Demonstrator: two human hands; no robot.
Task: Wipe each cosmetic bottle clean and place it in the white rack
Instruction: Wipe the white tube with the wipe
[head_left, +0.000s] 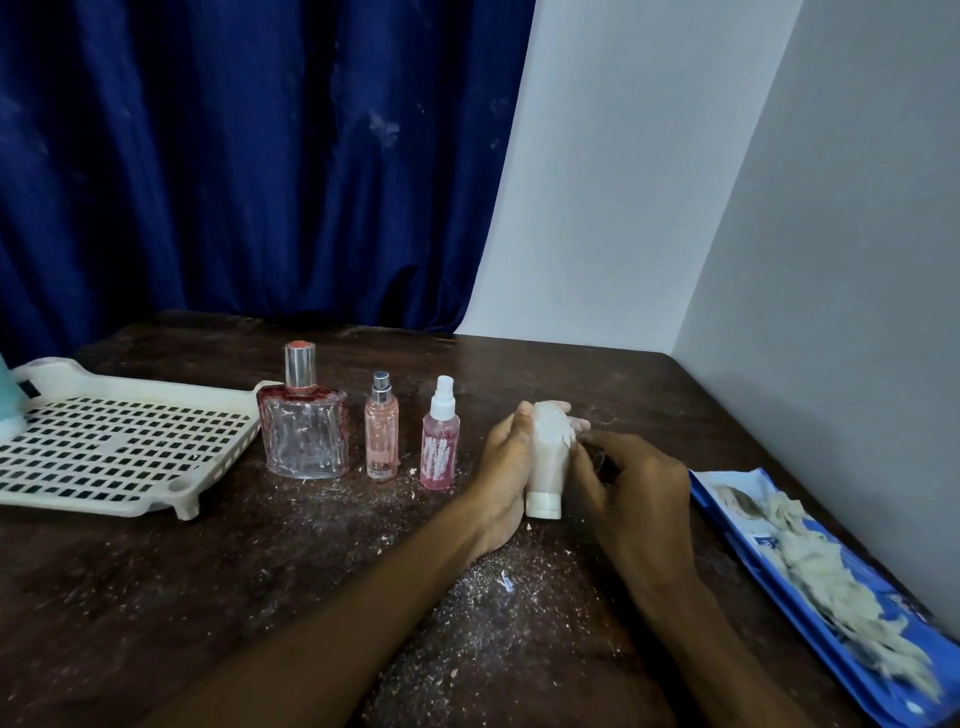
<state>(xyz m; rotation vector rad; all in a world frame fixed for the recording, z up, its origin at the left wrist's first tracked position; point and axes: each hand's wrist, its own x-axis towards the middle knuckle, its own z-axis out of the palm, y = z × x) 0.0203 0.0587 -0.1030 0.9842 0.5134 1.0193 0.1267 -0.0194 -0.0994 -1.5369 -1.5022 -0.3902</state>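
My left hand (501, 467) grips a white squeeze tube (546, 470) that stands cap-down on the dark table; white residue coats its upper end. My right hand (631, 488) is curled against the tube's right side, fingertips at the residue; whether it holds a wipe is hidden. Left of the tube stand three dusty bottles in a row: a pink spray bottle (440, 441), a slim pink mist bottle (382, 428) and a wide clear perfume bottle (302, 421). The white perforated rack (119, 447) lies flat at the left.
A blue packet (810, 577) with pale crumpled wipes on it lies along the table's right edge by the wall. White crumbs and dust are scattered over the table (156, 597). A blue curtain hangs behind. A pale teal object (8, 400) stands on the rack's far left.
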